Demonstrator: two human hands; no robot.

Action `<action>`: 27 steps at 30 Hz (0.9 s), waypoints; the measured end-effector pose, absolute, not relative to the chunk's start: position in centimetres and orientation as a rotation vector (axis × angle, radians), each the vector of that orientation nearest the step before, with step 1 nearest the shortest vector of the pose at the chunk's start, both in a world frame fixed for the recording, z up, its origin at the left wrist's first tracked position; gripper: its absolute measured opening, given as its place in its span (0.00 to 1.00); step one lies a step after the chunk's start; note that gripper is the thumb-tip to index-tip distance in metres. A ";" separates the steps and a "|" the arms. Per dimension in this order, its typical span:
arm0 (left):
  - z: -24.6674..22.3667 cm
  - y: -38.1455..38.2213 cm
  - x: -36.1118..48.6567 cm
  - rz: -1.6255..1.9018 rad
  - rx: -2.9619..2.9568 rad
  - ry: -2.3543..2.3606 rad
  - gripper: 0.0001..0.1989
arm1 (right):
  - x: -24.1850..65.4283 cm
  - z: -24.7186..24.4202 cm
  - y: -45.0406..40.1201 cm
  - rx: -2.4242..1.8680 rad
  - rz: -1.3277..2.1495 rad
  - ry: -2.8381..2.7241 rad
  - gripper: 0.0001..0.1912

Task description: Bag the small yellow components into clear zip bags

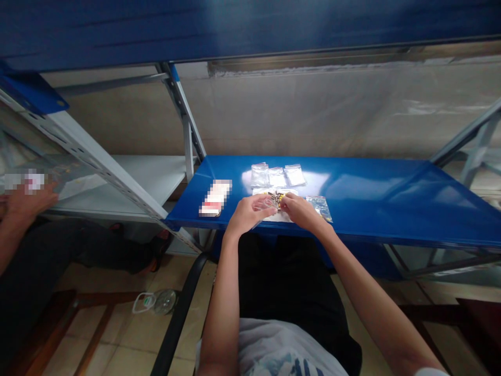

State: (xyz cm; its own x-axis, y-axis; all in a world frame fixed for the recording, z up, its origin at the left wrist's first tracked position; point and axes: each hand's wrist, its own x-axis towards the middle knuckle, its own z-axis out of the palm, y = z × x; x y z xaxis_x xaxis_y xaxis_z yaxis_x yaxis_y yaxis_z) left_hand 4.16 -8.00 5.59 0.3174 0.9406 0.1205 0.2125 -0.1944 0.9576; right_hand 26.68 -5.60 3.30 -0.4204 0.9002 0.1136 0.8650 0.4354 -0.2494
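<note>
Gleams bright blue across the table (376, 201), streaked white with glare; deepens to dark blue on the panel (250, 31) along the top edge. Shows yellow and dark on the small pieces (280, 197) mid-frame, white on the sheet (282, 216) beneath, silvery-clear on the bags (260, 175) just above. Turns black on the trousers (289, 277) at lower centre, pale with blue print on the shirt (270, 337).

Dim bkgd, w/ white glare on blue worktop (383, 193) (phone (216, 198) pixelated) — edges stretched, small yellow bits (278, 198) v. soft.

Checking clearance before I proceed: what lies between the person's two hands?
In the head view, small yellow-and-dark pieces lie between the left hand and right hand, over a white sheet.
</note>
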 end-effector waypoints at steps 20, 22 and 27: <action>7.1 -8.8 4.9 0.913 1.718 1.000 0.26 | 26.4 8.6 -8.3 -1.217 0.267 -2.357 0.11; 7.3 -8.9 5.1 0.915 1.742 0.982 0.26 | 25.8 9.0 -8.7 -1.144 0.314 -2.369 0.13; 7.0 -8.8 4.7 0.917 1.682 1.006 0.28 | 26.3 8.5 -7.9 -1.077 0.386 -2.167 0.12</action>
State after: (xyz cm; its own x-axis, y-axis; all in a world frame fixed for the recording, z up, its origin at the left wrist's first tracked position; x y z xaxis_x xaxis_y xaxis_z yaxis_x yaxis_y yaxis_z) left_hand 4.70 -8.82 7.04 0.3832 0.9147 0.1284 0.2119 -0.2224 0.9517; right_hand 26.28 -7.93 8.52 -0.4287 0.7887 0.4408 0.5880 0.6139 -0.5266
